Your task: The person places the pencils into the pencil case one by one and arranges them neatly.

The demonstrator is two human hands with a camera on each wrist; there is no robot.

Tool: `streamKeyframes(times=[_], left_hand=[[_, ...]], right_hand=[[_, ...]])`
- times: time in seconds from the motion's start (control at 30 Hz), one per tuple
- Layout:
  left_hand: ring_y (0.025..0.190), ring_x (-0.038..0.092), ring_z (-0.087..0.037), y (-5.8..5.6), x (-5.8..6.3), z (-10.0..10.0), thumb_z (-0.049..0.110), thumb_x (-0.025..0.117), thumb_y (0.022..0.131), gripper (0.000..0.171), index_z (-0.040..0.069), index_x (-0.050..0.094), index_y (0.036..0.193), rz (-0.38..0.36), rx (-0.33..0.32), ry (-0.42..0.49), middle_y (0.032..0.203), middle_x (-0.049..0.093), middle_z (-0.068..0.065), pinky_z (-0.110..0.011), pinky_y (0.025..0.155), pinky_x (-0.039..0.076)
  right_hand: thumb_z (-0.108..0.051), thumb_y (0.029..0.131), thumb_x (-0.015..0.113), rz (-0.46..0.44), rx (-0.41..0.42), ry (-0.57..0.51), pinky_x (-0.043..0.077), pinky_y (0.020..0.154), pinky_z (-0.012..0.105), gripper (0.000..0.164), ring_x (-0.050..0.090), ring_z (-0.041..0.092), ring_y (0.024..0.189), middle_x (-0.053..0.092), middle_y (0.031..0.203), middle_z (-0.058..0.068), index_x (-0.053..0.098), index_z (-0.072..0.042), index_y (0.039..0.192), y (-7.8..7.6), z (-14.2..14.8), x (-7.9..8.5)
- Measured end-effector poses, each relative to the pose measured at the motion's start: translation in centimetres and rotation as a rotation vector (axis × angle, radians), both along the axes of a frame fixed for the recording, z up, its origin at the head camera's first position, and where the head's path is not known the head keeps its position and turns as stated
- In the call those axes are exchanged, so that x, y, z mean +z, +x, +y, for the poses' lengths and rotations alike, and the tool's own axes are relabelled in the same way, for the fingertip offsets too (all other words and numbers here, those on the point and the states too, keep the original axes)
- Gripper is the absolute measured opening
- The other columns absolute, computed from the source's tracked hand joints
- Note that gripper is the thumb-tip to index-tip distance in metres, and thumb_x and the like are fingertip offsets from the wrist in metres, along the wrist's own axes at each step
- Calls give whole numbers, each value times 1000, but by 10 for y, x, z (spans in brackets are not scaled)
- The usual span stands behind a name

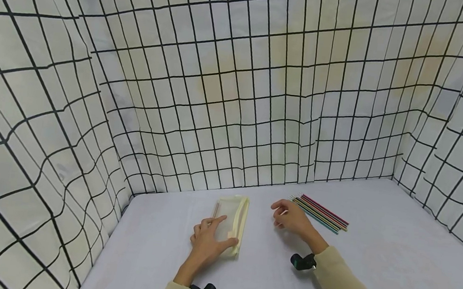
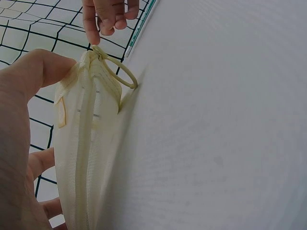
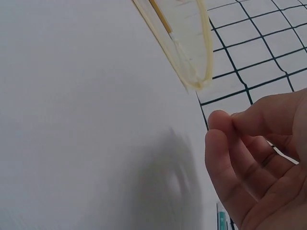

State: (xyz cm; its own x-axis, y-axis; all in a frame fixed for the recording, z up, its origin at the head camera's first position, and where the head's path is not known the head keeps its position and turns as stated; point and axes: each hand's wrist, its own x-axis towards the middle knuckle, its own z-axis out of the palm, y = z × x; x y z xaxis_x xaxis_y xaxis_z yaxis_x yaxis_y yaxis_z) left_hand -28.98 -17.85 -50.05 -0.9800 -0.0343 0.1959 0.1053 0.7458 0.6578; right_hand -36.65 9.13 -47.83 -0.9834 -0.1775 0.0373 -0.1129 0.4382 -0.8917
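Observation:
A pale yellow zip pouch with see-through sides lies near the middle of the table. My left hand grips it across its near half, thumb at the zipper edge and fingers at the opposite side. In the left wrist view the thumb presses by the zipper end, next to a loop cord. Inside the pouch a gold-coloured pencil shows in the right wrist view. My right hand hovers between pouch and pencils, fingers loosely curled, thumb and index tips close together, with nothing visible in them.
Several coloured pencils lie side by side right of my right hand. White cloth covers the table. Behind and beside it hang white curtains with a black grid. Each wrist carries a small black camera.

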Motion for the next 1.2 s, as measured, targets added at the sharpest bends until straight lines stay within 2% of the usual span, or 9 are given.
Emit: streamKeyframes(times=[0.17,0.4,0.6,0.7,0.9,1.03,1.2], left_hand=[[131,34,-44,0,0,0,53,81,75,80,24,56,145,-4,1,-2,145,44,-19,-65,99,27],[131,33,-45,-1,-2,-1,53,82,75,80,25,56,145,-3,6,-9,145,44,-19,-66,99,26],[132,33,-45,-2,-3,-1,53,81,76,80,24,56,145,-3,3,-12,146,44,-19,-66,100,26],[132,33,-45,-2,-3,-1,53,81,76,80,24,56,146,-1,1,-14,146,44,-19,-66,100,26],[130,34,-44,-1,-2,0,53,81,75,80,24,56,146,-1,-1,-7,145,45,-18,-65,99,26],[130,34,-43,-1,-1,0,53,81,75,81,23,56,146,2,-2,-8,145,45,-18,-64,99,26],[130,34,-43,-1,-1,0,53,81,75,81,23,56,146,2,-2,-6,145,45,-18,-65,99,26]], right_hand=[[3,92,62,67,27,60,56,65,31,26,65,18,73,64,91,10,66,1,118,-3,17,0],[-1,89,64,179,41,226,49,60,30,25,59,17,77,65,92,7,69,-2,114,-10,38,-2],[-3,88,68,252,61,327,49,66,29,27,60,17,82,68,90,4,69,-1,115,-14,56,1],[-3,87,69,269,77,368,49,68,30,31,62,18,83,70,91,4,68,0,118,-15,63,4],[-4,89,71,242,97,430,52,72,33,39,64,21,91,72,103,8,65,-3,128,-14,76,9],[-2,87,71,230,106,454,53,73,34,46,64,22,92,72,109,12,63,-3,132,-14,82,11],[-1,86,70,261,102,512,53,74,35,52,63,20,90,72,109,11,60,-2,137,-15,89,11]])
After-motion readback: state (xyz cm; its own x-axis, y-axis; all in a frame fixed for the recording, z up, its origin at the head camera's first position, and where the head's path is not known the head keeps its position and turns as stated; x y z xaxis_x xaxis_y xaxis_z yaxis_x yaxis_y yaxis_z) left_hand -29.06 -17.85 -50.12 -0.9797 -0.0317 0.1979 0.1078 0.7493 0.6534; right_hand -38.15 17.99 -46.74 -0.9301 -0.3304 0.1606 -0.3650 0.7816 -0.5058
